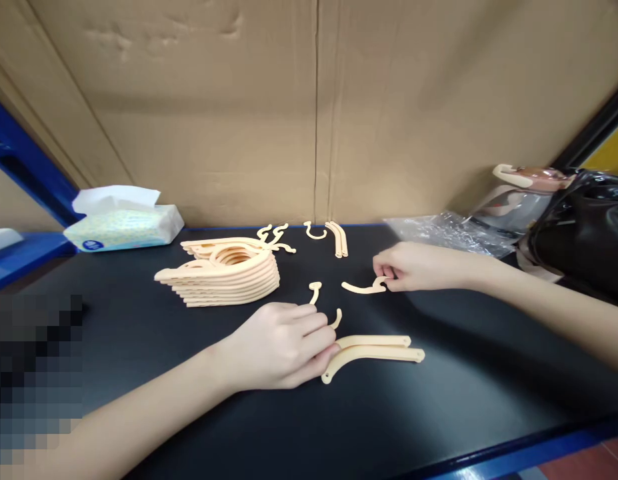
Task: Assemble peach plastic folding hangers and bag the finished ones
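My right hand (411,267) pinches one end of a cream plastic hanger hook (363,289), just above the black table. My left hand (289,347) is closed, its fingertips hidden underneath. Another curved hook (337,320) pokes out on two sides of the left fingers. Against those fingers lie two curved hanger arms (381,352), one beside the other, with small holes at their ends. Whether the left fingers grip the hook or an arm cannot be seen. Behind the left hand is a neat stack of cream folding hangers (223,273), several hooks (277,235) sticking up at its right end.
Farther back lie a single loose hook (316,232) and more hanger arms (339,239). A tissue pack (123,223) sits at the back left. Clear plastic wrap (449,230), a water bottle (519,200) and a black bag (589,233) occupy the right side. Cardboard (229,120) rises behind.
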{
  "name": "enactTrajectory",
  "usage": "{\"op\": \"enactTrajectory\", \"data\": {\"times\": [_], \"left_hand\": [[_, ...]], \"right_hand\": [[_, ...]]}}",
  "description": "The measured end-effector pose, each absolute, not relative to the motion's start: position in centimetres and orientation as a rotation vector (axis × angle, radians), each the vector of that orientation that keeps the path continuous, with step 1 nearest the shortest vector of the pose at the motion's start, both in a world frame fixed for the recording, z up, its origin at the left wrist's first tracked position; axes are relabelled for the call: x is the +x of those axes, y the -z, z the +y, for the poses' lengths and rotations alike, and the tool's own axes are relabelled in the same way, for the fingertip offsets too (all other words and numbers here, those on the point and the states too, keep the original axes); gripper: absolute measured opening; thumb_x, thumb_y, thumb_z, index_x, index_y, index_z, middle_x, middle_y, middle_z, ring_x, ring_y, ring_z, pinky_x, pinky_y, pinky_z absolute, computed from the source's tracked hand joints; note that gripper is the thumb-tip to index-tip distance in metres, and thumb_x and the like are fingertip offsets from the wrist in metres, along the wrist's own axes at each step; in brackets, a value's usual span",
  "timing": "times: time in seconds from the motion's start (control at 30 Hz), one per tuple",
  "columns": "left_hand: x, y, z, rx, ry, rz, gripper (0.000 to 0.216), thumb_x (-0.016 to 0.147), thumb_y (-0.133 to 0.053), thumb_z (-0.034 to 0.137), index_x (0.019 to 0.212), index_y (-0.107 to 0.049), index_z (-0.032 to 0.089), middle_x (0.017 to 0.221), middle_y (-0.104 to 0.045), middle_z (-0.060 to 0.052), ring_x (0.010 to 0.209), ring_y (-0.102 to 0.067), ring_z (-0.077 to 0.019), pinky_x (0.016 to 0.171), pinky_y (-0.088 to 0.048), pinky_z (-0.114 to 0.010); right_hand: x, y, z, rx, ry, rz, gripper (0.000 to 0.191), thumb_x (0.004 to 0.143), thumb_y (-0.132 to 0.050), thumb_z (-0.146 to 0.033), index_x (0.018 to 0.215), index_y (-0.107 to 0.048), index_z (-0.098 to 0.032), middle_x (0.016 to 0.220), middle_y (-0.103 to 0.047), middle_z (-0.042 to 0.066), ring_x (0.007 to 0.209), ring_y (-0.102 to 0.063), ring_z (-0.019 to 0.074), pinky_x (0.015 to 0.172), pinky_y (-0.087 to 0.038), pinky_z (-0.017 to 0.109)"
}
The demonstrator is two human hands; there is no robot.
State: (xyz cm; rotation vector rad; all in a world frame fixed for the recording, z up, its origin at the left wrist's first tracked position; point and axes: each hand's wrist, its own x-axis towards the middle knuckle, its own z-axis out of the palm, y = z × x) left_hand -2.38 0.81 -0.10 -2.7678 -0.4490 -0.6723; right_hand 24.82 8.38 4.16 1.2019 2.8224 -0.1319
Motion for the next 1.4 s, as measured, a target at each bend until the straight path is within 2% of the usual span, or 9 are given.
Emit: {"op": "enactTrajectory", "data": {"times": [0.2,0.33,0.47,0.67,0.8,0.97,1.07,1.17,1.4], "left_hand": [[-2.3,0.0,0.8,-2.770,0.670,-0.463,0.032,0.096,-0.038,0.019,0.070,-0.056,0.016,0.061,-0.054,0.001,0.054,-0.045,-0.0128,0.050,-0.033,-0.027],[-2.4,0.0,0.8,-2.773,0.655,-0.486,0.030,0.096,-0.039,0.020,0.071,-0.056,0.016,0.061,-0.054,0.001,0.054,-0.046,-0.0128,0.051,-0.034,-0.026],[-2.4,0.0,0.8,-2.769,0.649,-0.493,0.031,0.096,-0.038,0.020,0.070,-0.056,0.016,0.061,-0.053,0.001,0.054,-0.046,-0.0125,0.049,-0.034,-0.027],[-2.5,0.1,0.8,-2.754,0.665,-0.481,0.030,0.095,-0.040,0.020,0.070,-0.056,0.016,0.062,-0.053,0.001,0.054,-0.045,-0.0130,0.048,-0.034,-0.029],[-2.6,0.1,0.9,-2.752,0.652,-0.483,0.029,0.095,-0.041,0.020,0.069,-0.055,0.016,0.061,-0.053,0.001,0.054,-0.045,-0.0124,0.049,-0.033,-0.027],[-2.5,0.1,0.8,-2.751,0.635,-0.485,0.029,0.095,-0.041,0.020,0.069,-0.054,0.016,0.063,-0.055,0.000,0.054,-0.046,-0.0125,0.049,-0.032,-0.027],[-2.4,0.0,0.8,-2.753,0.638,-0.474,0.030,0.095,-0.041,0.020,0.069,-0.055,0.016,0.062,-0.055,0.000,0.054,-0.045,-0.0125,0.049,-0.032,-0.027],[-2.3,0.0,0.9,-2.756,0.643,-0.478,0.031,0.095,-0.040,0.019,0.069,-0.055,0.016,0.061,-0.054,0.001,0.054,-0.046,-0.0123,0.050,-0.033,-0.027],[-2.3,0.2,1.0,-2.784,0.650,-0.533,0.030,0.095,-0.041,0.020,0.071,-0.058,0.017,0.060,-0.053,0.000,0.052,-0.047,-0.0129,0.050,-0.035,-0.027]], "right_hand": [[22.1,-6.3,9.8,1.231,0.021,2.834,0.010,0.080,-0.054,-0.025,0.079,-0.063,-0.020,0.067,-0.063,-0.001,0.053,-0.050,0.0113,0.051,-0.029,0.024],[17.1,-6.6,11.9,1.166,-0.250,2.983,0.022,0.086,-0.054,-0.037,0.082,-0.066,-0.019,0.075,-0.066,0.002,0.062,-0.057,0.0140,0.051,-0.028,0.024],[12.2,-5.1,14.0,1.109,-0.348,3.013,0.034,0.086,-0.056,-0.046,0.081,-0.068,-0.015,0.078,-0.069,0.008,0.068,-0.061,0.0199,0.051,-0.027,0.025],[9.3,-3.4,15.0,1.080,-0.369,3.039,0.016,0.080,-0.058,-0.023,0.081,-0.070,-0.011,0.079,-0.070,0.013,0.070,-0.063,0.0229,0.053,-0.029,0.027],[10.8,-3.6,14.8,1.127,-0.335,3.048,0.014,0.073,-0.061,-0.026,0.073,-0.070,-0.014,0.072,-0.069,0.008,0.064,-0.061,0.0203,0.050,-0.027,0.026],[16.0,-4.9,12.5,1.274,-0.341,3.081,0.013,0.076,-0.058,-0.025,0.074,-0.068,-0.018,0.078,-0.069,0.003,0.071,-0.060,0.0173,0.055,-0.031,0.025],[20.1,-5.1,10.1,1.368,-0.234,3.189,0.008,0.076,-0.062,-0.025,0.075,-0.067,-0.019,0.077,-0.067,0.000,0.068,-0.058,0.0143,0.059,-0.035,0.024],[23.9,-4.3,7.7,1.351,-0.156,3.227,0.014,0.083,-0.058,-0.029,0.075,-0.066,-0.020,0.078,-0.066,0.001,0.072,-0.058,0.0157,0.066,-0.040,0.026],[28.7,-1.6,5.1,1.389,-0.136,3.250,0.015,0.087,-0.054,-0.029,0.081,-0.066,-0.022,0.082,-0.066,0.002,0.074,-0.060,0.0156,0.065,-0.044,0.026]]}}
